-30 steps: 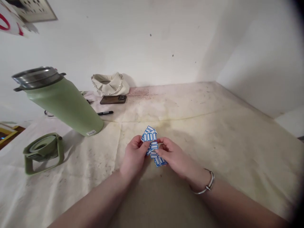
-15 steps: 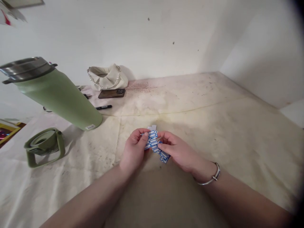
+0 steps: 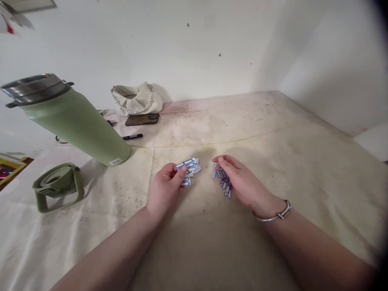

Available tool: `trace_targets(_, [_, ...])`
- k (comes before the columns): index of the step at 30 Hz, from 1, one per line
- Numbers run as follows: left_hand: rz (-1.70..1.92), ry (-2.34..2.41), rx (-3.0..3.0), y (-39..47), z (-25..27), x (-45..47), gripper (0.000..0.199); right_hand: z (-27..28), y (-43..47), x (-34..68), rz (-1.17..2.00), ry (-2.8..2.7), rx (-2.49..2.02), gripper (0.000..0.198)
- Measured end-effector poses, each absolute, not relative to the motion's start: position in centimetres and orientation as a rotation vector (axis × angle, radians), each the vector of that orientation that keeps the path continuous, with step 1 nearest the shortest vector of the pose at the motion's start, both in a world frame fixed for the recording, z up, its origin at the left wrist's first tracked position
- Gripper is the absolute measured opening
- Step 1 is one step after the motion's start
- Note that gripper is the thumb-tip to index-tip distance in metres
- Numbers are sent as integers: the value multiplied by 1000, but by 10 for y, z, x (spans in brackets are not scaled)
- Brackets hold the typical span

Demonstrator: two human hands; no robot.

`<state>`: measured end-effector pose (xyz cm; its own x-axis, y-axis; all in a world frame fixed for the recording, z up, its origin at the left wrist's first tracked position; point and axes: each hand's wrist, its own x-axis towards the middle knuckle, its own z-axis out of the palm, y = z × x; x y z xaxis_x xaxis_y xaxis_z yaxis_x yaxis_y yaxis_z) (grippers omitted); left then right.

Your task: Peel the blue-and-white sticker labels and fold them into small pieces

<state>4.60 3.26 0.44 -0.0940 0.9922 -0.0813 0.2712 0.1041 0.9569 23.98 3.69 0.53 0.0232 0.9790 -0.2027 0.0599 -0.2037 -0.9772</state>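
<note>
My left hand (image 3: 166,184) pinches a small fanned bunch of blue-and-white paper labels (image 3: 188,165) between thumb and fingers, just above the cloth. To its right, my right hand (image 3: 238,178) is closed on a second bunch of blue-and-white labels (image 3: 224,184), which hangs down below the fingers and is partly shaded. A gap separates the two bunches. Print on the labels is too small to read. A silver bangle (image 3: 280,215) circles my right wrist.
A tall green bottle (image 3: 79,125) without its lid stands at the left, its green lid (image 3: 57,188) lying in front. Farther back are a black pen (image 3: 132,137), a phone (image 3: 142,119) and a white handbag (image 3: 138,99) by the wall. A pale cloth (image 3: 303,169) covers the table.
My hands have moved apart. The labels that were together between both hands are now split into two bunches, one in each hand.
</note>
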Motion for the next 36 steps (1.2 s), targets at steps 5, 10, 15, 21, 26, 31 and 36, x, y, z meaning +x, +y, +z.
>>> trace_targets(5, [934,1572,1526,31,6,41,42,5,40,240,1490,-1124,-1370,28])
trace_targets(10, [1047,1621,1633,33,11,41,35,14,39,239,1349,-1203,-1476,22])
trace_targets(15, [1154,1657,1562,33,15,41,35,22,35,240,1225,-1258,-1543,24])
trace_targets(21, [1176,1664,1554,32,16,41,32,19,34,240,1738,-941,-1245,27])
trace_targets(26, [1207,1647,1538,34,14,41,27,21,32,239,1539,-1215,-1244,20])
trace_targets(31, [1201,1603,1533,35,14,40,25,25,30,242,1373,-1355,-1244,20])
trace_targets(36, [1184,1602,1545,35,14,41,23,26,34,247,902,-1645,-1468,13])
